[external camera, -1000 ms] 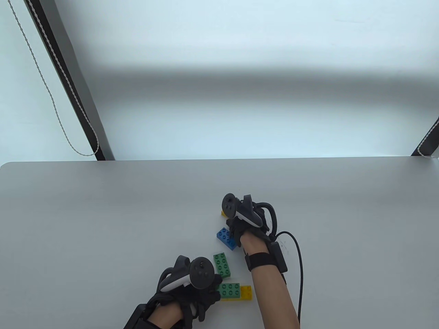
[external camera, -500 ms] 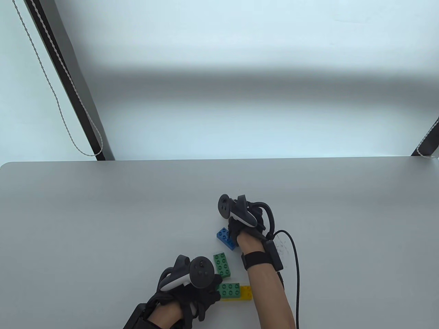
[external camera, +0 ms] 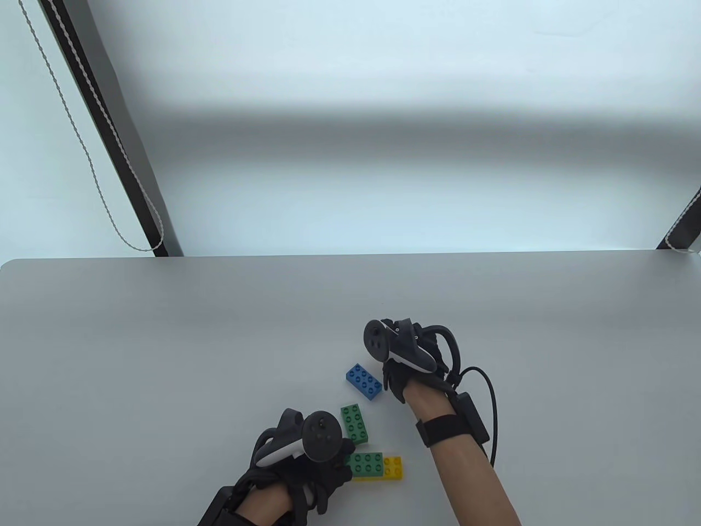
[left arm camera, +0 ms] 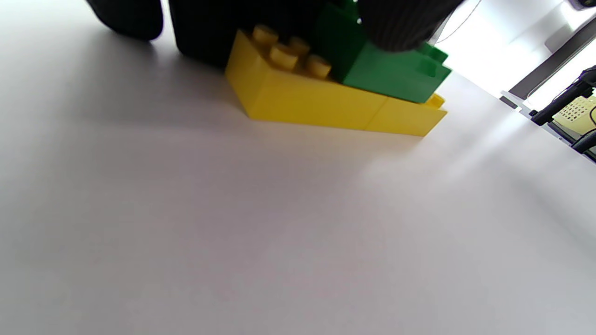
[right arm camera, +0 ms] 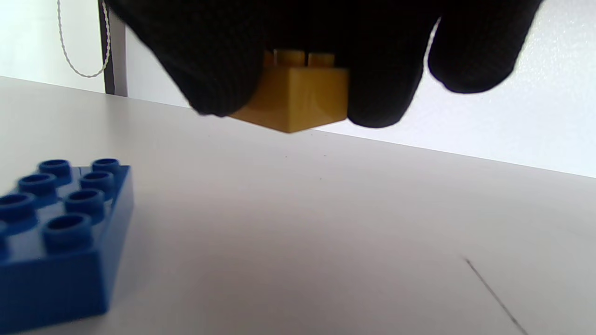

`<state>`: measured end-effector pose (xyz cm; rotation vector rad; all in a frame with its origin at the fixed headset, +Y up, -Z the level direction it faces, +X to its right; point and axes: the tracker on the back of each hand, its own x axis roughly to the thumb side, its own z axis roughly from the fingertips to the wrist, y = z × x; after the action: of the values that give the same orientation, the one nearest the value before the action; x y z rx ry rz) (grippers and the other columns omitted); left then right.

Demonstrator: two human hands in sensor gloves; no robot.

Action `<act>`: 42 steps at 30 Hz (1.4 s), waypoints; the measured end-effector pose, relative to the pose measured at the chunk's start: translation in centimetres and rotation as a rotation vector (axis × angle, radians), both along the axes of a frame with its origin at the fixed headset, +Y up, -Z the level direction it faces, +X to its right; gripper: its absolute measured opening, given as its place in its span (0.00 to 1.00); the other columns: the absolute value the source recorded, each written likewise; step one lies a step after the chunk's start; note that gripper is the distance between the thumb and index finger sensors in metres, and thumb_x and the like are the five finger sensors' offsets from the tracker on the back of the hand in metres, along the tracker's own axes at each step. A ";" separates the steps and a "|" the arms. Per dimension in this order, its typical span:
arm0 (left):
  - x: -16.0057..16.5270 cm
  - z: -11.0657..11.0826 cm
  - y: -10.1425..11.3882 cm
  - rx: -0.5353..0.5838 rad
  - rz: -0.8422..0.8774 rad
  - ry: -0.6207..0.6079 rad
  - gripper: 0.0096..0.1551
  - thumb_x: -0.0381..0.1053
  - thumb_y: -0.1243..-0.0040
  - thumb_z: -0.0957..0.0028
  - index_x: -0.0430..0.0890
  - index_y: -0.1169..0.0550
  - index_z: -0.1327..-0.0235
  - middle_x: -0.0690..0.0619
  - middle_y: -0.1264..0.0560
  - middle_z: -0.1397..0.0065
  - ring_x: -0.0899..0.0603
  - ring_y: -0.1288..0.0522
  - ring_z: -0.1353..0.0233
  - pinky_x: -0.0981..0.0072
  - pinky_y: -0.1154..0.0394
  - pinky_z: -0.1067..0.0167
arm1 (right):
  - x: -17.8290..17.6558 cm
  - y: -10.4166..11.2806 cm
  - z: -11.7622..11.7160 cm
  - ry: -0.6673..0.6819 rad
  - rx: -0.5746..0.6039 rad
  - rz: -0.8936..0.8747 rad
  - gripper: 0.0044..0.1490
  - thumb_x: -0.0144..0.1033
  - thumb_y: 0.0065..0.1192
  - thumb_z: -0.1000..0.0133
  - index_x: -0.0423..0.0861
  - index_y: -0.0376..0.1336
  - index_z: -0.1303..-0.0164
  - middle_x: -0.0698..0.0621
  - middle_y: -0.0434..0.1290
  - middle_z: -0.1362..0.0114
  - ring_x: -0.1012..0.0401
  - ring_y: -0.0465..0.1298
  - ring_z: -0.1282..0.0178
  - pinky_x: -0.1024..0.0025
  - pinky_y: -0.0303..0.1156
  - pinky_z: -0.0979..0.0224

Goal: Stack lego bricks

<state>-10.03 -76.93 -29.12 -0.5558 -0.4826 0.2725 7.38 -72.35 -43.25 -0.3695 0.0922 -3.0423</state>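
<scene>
My left hand (external camera: 306, 466) holds the left end of a small stack: a green brick (external camera: 367, 463) on a row of yellow bricks (external camera: 392, 468). The left wrist view shows my fingertips (left arm camera: 400, 23) on the green brick (left arm camera: 396, 74) and the yellow base (left arm camera: 321, 100) flat on the table. My right hand (external camera: 402, 367) pinches a small yellow brick (right arm camera: 298, 95) and holds it above the table; that brick is hidden in the table view. A blue brick (external camera: 363, 382) lies loose left of my right hand, and also shows in the right wrist view (right arm camera: 56, 232). A second green brick (external camera: 355, 423) lies loose.
The grey table (external camera: 164, 356) ends at its far edge, with a bright window behind. A cable (external camera: 490, 405) hangs from my right wrist. A thin dark mark (right arm camera: 493, 295) is on the table surface.
My right hand has taken the small yellow brick off the table beyond the blue brick and moved right and toward me with it. The blue brick now shows whole. My left hand has not moved.
</scene>
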 end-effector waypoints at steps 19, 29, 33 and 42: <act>-0.1 0.2 -0.1 0.006 0.006 0.019 0.38 0.61 0.48 0.53 0.52 0.37 0.28 0.49 0.35 0.22 0.40 0.38 0.26 0.37 0.40 0.29 | 5.1 2.9 10.4 0.163 0.019 -0.111 0.44 0.40 0.76 0.61 0.42 0.61 0.34 0.43 0.74 0.34 0.46 0.80 0.41 0.43 0.75 0.38; -0.1 0.4 -0.2 0.007 0.010 0.024 0.38 0.61 0.48 0.53 0.52 0.37 0.27 0.49 0.35 0.22 0.40 0.38 0.26 0.37 0.40 0.29 | 6.9 1.6 13.9 0.204 -0.035 -0.160 0.44 0.40 0.78 0.62 0.43 0.62 0.35 0.44 0.75 0.34 0.47 0.80 0.40 0.42 0.74 0.37; -0.1 0.4 -0.2 0.007 0.010 0.024 0.38 0.61 0.48 0.53 0.52 0.37 0.27 0.49 0.35 0.22 0.40 0.38 0.26 0.38 0.41 0.29 | 7.4 0.6 14.8 0.220 -0.054 -0.173 0.44 0.40 0.78 0.62 0.44 0.62 0.35 0.45 0.75 0.34 0.47 0.80 0.40 0.42 0.74 0.37; -0.2 0.5 -0.3 -0.003 0.019 0.042 0.38 0.61 0.48 0.53 0.52 0.38 0.27 0.49 0.36 0.22 0.40 0.39 0.25 0.38 0.42 0.28 | 7.7 -1.3 15.3 0.249 -0.153 -0.154 0.44 0.40 0.79 0.63 0.45 0.63 0.36 0.45 0.75 0.35 0.47 0.80 0.41 0.43 0.74 0.37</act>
<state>-10.21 -77.19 -28.61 -0.5473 -0.4473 0.3019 15.04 -73.63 -27.97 -0.7876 -0.1043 -3.1461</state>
